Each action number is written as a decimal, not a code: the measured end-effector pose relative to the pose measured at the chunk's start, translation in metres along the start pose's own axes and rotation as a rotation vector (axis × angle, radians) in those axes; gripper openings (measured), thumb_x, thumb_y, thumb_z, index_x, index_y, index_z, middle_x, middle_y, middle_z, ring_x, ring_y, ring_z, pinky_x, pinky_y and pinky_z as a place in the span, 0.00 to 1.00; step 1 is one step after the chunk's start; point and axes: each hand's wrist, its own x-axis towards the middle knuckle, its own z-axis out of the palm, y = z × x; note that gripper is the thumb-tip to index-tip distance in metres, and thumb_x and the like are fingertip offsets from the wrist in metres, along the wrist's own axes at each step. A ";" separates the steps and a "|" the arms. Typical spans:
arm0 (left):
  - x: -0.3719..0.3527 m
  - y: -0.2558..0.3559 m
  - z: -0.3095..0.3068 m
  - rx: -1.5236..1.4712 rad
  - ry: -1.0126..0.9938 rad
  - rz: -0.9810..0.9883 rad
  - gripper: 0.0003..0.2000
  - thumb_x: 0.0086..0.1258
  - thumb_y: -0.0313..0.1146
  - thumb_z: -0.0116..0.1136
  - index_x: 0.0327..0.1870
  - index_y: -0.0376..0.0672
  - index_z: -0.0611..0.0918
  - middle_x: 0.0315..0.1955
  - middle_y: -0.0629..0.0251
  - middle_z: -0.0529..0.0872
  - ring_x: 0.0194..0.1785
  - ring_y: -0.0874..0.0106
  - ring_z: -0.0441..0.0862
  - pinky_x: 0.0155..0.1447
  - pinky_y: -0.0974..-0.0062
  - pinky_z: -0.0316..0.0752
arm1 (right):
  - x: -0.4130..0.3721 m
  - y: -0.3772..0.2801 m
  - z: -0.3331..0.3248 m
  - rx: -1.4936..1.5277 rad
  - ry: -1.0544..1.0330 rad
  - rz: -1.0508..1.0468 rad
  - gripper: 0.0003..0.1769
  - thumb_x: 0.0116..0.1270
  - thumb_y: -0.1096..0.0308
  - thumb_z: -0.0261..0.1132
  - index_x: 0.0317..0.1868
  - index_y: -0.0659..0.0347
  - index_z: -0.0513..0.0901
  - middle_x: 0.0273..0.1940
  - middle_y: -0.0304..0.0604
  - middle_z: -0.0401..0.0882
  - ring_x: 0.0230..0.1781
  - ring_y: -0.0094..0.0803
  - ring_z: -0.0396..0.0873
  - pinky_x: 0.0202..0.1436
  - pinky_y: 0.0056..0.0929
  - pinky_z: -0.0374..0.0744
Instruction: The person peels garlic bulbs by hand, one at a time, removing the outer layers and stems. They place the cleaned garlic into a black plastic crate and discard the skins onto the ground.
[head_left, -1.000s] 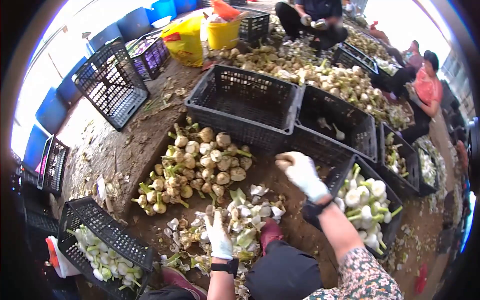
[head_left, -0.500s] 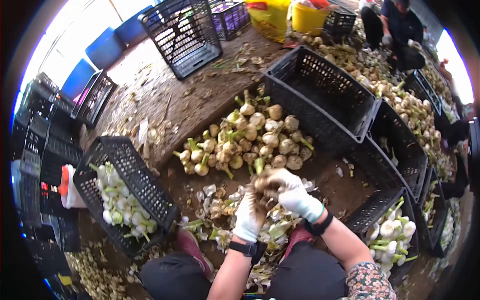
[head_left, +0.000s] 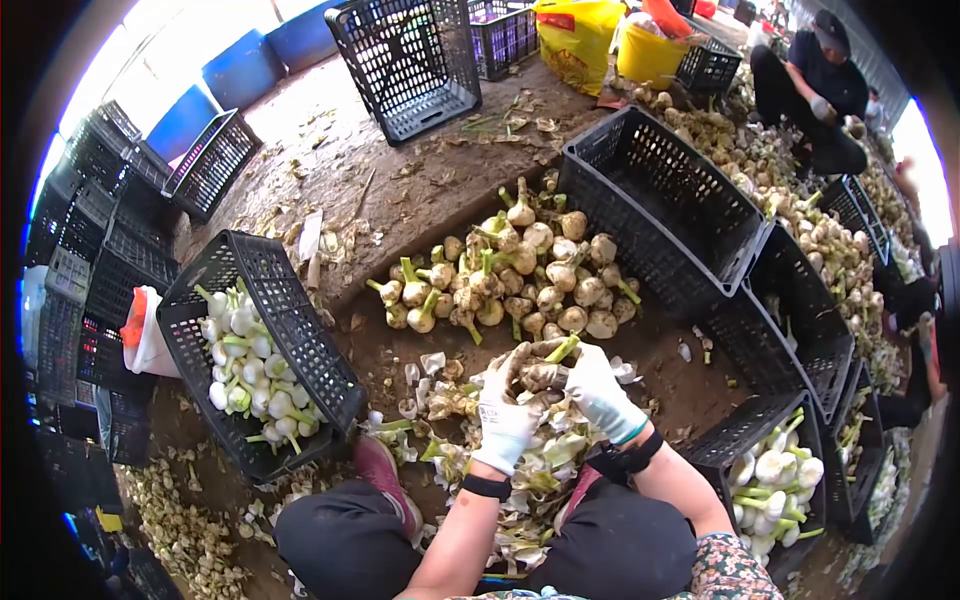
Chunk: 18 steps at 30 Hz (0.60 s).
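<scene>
A garlic bulb (head_left: 541, 376) with a short green stem is between my two gloved hands, above the peel litter. My left hand (head_left: 506, 412), in a white glove with dirt-darkened fingers, is closed around its left side. My right hand (head_left: 600, 392), gloved the same way, grips it from the right near the stem. The fingers cover much of the bulb. Just beyond lies a heap of unpeeled garlic (head_left: 530, 265) with brownish skins and cut stems. Beneath my hands are loose garlic skins (head_left: 545, 465).
On the left a tilted black crate (head_left: 295, 320) holds clean white garlic (head_left: 255, 375). Another crate at right holds white garlic (head_left: 775, 485). A large black crate (head_left: 650, 230) stands behind the heap. A co-worker (head_left: 815, 85) sits at the upper right beside more garlic.
My view has shifted slightly, so the surroundings appear further right. My hands have turned the bulb, and its green stem now shows between them. The co-worker's hands have moved.
</scene>
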 end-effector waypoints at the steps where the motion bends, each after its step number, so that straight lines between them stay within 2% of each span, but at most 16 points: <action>1: -0.001 0.002 0.000 -0.068 -0.007 -0.047 0.37 0.55 0.15 0.71 0.68 0.35 0.68 0.59 0.60 0.78 0.58 0.69 0.81 0.58 0.72 0.83 | -0.002 -0.002 -0.002 0.038 -0.043 0.011 0.17 0.63 0.75 0.72 0.52 0.69 0.83 0.43 0.42 0.87 0.40 0.23 0.84 0.45 0.24 0.83; 4: 0.000 0.011 0.000 -0.219 -0.017 -0.105 0.35 0.56 0.13 0.69 0.68 0.35 0.69 0.60 0.58 0.78 0.58 0.69 0.81 0.58 0.72 0.83 | -0.008 -0.007 -0.004 0.094 -0.104 0.013 0.17 0.66 0.76 0.69 0.55 0.70 0.82 0.45 0.41 0.86 0.42 0.24 0.84 0.47 0.24 0.84; 6: 0.000 0.019 -0.001 -0.473 -0.014 -0.277 0.34 0.57 0.14 0.69 0.67 0.34 0.70 0.60 0.57 0.78 0.57 0.69 0.82 0.58 0.72 0.83 | -0.009 -0.003 -0.010 0.109 -0.097 0.022 0.17 0.67 0.77 0.67 0.56 0.71 0.81 0.46 0.42 0.86 0.43 0.24 0.84 0.48 0.24 0.84; 7: -0.001 0.026 0.002 -0.540 0.023 -0.295 0.31 0.57 0.18 0.72 0.65 0.35 0.74 0.56 0.62 0.80 0.53 0.74 0.80 0.56 0.76 0.80 | -0.009 -0.003 -0.014 0.121 -0.106 0.010 0.16 0.67 0.79 0.66 0.55 0.70 0.82 0.47 0.41 0.86 0.44 0.24 0.84 0.51 0.25 0.83; 8: -0.001 0.029 0.001 -0.539 0.021 -0.296 0.31 0.57 0.18 0.72 0.65 0.35 0.74 0.56 0.62 0.80 0.53 0.74 0.80 0.56 0.76 0.80 | -0.008 0.000 -0.021 0.123 -0.104 0.011 0.16 0.67 0.79 0.66 0.55 0.70 0.82 0.47 0.41 0.86 0.44 0.24 0.84 0.51 0.25 0.83; 10: -0.001 0.035 -0.002 -0.718 -0.015 -0.409 0.27 0.64 0.24 0.70 0.65 0.35 0.74 0.54 0.61 0.82 0.51 0.75 0.81 0.55 0.77 0.80 | -0.001 0.008 -0.034 -0.070 -0.115 -0.085 0.15 0.65 0.81 0.66 0.52 0.67 0.84 0.48 0.40 0.86 0.45 0.25 0.83 0.55 0.26 0.80; 11: 0.001 0.043 -0.004 -0.865 -0.004 -0.467 0.25 0.70 0.32 0.66 0.66 0.36 0.73 0.52 0.62 0.83 0.49 0.76 0.82 0.54 0.77 0.80 | 0.001 0.011 -0.037 -0.205 -0.175 -0.387 0.15 0.62 0.83 0.67 0.49 0.64 0.87 0.46 0.39 0.86 0.46 0.25 0.82 0.55 0.27 0.79; 14: 0.001 0.036 -0.002 -1.019 -0.022 -0.506 0.25 0.73 0.37 0.64 0.67 0.37 0.73 0.53 0.63 0.82 0.49 0.76 0.82 0.53 0.77 0.80 | 0.001 0.008 -0.036 -0.358 -0.134 -0.412 0.13 0.60 0.83 0.69 0.46 0.64 0.87 0.45 0.40 0.86 0.48 0.26 0.81 0.54 0.27 0.79; 16: 0.002 0.033 0.000 -0.997 -0.021 -0.490 0.26 0.73 0.37 0.64 0.68 0.37 0.71 0.53 0.63 0.82 0.50 0.75 0.83 0.53 0.76 0.81 | -0.003 0.006 -0.027 -0.364 -0.081 -0.372 0.13 0.59 0.84 0.68 0.45 0.65 0.87 0.44 0.39 0.87 0.47 0.26 0.82 0.54 0.27 0.79; 18: -0.001 0.030 0.000 -0.462 -0.061 -0.300 0.28 0.73 0.40 0.64 0.69 0.37 0.69 0.57 0.60 0.82 0.53 0.73 0.82 0.57 0.77 0.78 | -0.009 0.008 -0.023 -0.453 -0.034 -0.478 0.13 0.60 0.86 0.65 0.45 0.66 0.86 0.43 0.41 0.86 0.43 0.28 0.83 0.51 0.26 0.80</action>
